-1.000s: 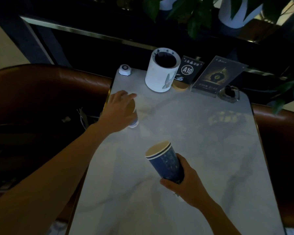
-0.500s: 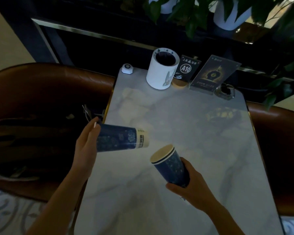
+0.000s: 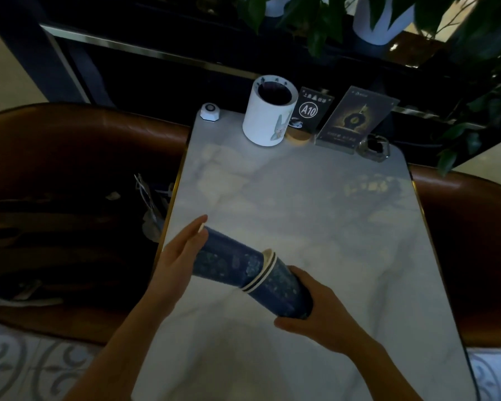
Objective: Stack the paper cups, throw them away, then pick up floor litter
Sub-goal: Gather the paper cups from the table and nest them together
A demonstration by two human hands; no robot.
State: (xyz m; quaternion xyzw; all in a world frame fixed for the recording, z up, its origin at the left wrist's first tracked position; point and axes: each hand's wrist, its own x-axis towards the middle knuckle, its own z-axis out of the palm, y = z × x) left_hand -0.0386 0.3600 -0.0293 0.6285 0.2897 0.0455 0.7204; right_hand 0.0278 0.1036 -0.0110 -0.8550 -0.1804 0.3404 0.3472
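Two dark blue paper cups with pale rims meet above the marble table. My right hand grips the lower cup around its base, mouth pointing up-left. My left hand holds the other cup by its base, fingers flat against it. This cup lies tilted, its rim end at the mouth of the right cup. Whether it sits inside or over that mouth I cannot tell.
A white cylindrical holder, an A10 sign, a dark menu stand, a white call button and a glass ashtray line the far edge. Brown leather seats flank the table; papers lie on the left seat.
My left hand lifted a cup from the table's left side, tipped it sideways and brought it right until it met the cup in my right hand.
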